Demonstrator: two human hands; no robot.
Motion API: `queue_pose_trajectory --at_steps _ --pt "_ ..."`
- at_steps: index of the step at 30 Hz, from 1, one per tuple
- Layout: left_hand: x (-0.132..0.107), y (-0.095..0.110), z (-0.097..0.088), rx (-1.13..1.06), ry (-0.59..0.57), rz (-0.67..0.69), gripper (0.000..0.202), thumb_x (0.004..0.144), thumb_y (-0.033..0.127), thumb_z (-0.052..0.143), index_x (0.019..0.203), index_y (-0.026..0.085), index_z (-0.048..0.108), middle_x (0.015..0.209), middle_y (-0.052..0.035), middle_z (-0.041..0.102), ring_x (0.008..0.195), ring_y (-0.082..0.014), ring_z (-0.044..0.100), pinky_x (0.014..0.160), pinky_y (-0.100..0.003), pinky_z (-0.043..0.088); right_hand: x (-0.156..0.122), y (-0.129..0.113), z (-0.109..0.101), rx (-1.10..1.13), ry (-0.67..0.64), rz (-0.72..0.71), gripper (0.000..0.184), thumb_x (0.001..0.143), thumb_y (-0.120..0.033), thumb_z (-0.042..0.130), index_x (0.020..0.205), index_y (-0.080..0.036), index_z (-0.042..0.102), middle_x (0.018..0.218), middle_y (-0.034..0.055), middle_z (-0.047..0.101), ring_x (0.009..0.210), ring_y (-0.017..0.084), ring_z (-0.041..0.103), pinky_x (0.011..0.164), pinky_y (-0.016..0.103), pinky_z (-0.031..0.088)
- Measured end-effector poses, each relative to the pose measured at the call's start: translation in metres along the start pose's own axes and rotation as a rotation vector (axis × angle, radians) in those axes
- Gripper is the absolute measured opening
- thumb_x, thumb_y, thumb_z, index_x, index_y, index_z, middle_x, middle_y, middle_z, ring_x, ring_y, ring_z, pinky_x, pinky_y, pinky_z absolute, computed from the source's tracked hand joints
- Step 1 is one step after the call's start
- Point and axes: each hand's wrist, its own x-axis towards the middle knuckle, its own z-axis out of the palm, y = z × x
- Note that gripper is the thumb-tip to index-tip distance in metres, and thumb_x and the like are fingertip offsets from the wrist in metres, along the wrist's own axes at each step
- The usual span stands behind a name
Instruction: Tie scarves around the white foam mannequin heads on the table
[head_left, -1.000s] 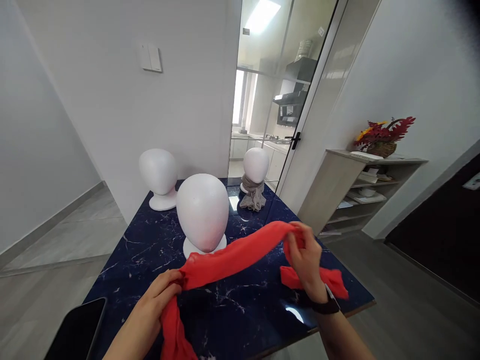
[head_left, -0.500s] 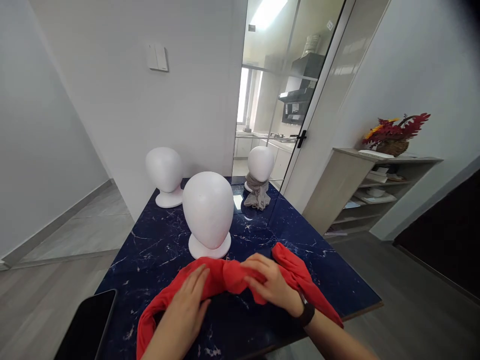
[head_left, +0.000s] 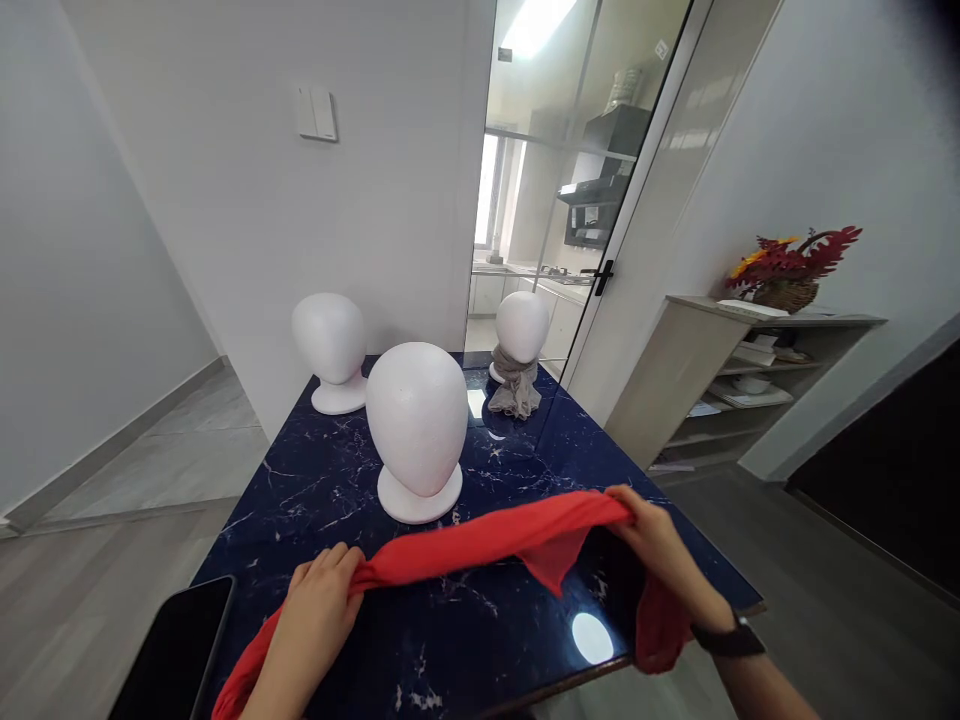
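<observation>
Where it stretches across the lower middle of the frame, the thin red scarf (head_left: 487, 540) forms a soft, gathered band above the glossy dark-blue marbled table (head_left: 322, 480). The left hand (head_left: 315, 615) pinches one end at lower left; the right hand (head_left: 664, 550) grips the other at lower right. Just behind stands a smooth white egg-shaped mannequin head (head_left: 417, 420). A black phone (head_left: 169, 655) lies at bottom left.
</observation>
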Motion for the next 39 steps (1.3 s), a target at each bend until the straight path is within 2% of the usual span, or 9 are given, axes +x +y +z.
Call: queue_pose_trajectory --at_steps 7,12,15,19,23,26,29,35,39 --pt "-0.008 -0.006 -0.023 -0.363 0.169 0.074 0.038 0.069 0.004 0.037 0.098 0.023 0.052 0.112 -0.0054 0.057 0.098 -0.0189 0.059 0.082 -0.03 0.046 0.072 0.02 -0.029 -0.377 0.488 -0.164 0.025 0.082 -0.02 0.046 0.102 -0.018 0.06 0.096 0.0113 0.065 0.09 0.025 0.061 0.083 0.039 0.047" --pt "-0.017 -0.014 -0.019 -0.263 0.048 0.047 0.049 0.074 0.011 0.04 0.12 0.022 0.053 0.119 -0.0083 0.06 0.106 -0.0248 0.059 0.094 -0.041 0.042 0.071 0.066 0.013 -0.352 -0.134 -0.085 0.049 0.074 -0.02 0.054 0.123 -0.018 0.052 0.12 0.0133 0.057 0.11 0.026 0.057 0.09 0.039 0.048" --pt "-0.02 -0.015 -0.021 -0.219 -0.009 0.028 0.044 0.075 0.011 0.041 0.116 0.02 0.058 0.114 -0.0098 0.063 0.104 -0.0268 0.059 0.096 -0.045 0.039 0.059 0.076 0.025 -0.303 -0.283 0.091 0.058 0.071 -0.027 0.06 0.127 -0.017 0.051 0.124 0.0178 0.055 0.118 0.033 0.052 0.098 0.05 0.041" --pt "-0.022 -0.005 -0.036 -0.368 0.007 0.079 0.033 0.078 0.014 0.041 0.106 0.021 0.057 0.102 -0.0066 0.063 0.093 -0.022 0.061 0.083 -0.034 0.045 0.046 0.015 0.024 -0.068 -0.207 -0.058 0.052 0.08 -0.025 0.051 0.132 -0.021 0.047 0.138 0.014 0.045 0.129 0.027 0.042 0.107 0.048 0.034" --pt "-0.03 0.01 -0.054 -0.538 0.08 0.186 0.027 0.081 0.014 0.037 0.101 0.022 0.053 0.094 -0.0032 0.062 0.083 -0.0173 0.06 0.073 -0.026 0.046 0.039 -0.084 0.034 0.244 -0.469 -0.253 0.069 0.078 -0.044 0.063 0.14 -0.029 0.038 0.141 0.0065 0.045 0.131 0.028 0.04 0.113 0.048 0.025" --pt "-0.038 0.007 -0.062 -0.617 0.177 0.216 0.025 0.084 0.017 0.038 0.104 0.022 0.052 0.094 -0.0026 0.062 0.083 -0.0164 0.059 0.074 -0.024 0.046 0.041 -0.128 0.042 0.414 -0.64 -0.289 0.047 0.08 -0.04 0.063 0.126 -0.03 0.056 0.119 0.0044 0.063 0.109 0.027 0.058 0.102 0.041 0.037" --pt "-0.044 -0.008 -0.067 -0.614 0.219 0.176 0.025 0.083 0.02 0.043 0.106 0.022 0.052 0.081 0.0006 0.062 0.069 -0.0143 0.058 0.063 -0.021 0.044 0.052 -0.138 0.036 0.622 -0.734 -0.231 0.02 0.086 -0.035 0.054 0.093 -0.024 0.07 0.087 0.0032 0.068 0.08 0.02 0.06 0.076 0.032 0.047" --pt "-0.039 -0.016 -0.088 -0.577 -0.052 0.077 0.044 0.08 0.034 0.059 0.123 0.027 0.051 0.076 0.0025 0.063 0.066 -0.0148 0.057 0.064 -0.021 0.045 0.081 -0.122 -0.003 0.97 -0.525 0.121 0.037 0.076 -0.053 0.062 0.078 -0.017 0.067 0.072 0.0025 0.061 0.063 0.014 0.053 0.057 0.023 0.042" --pt "-0.028 -0.007 -0.103 -0.696 -0.167 0.153 0.026 0.075 0.04 0.063 0.094 0.023 0.068 0.072 0.0013 0.062 0.065 -0.0148 0.054 0.06 -0.021 0.043 0.107 -0.116 -0.032 0.981 -0.629 0.037 0.04 0.063 -0.052 0.072 0.073 -0.014 0.064 0.065 0.0007 0.057 0.057 0.012 0.05 0.052 0.022 0.039"
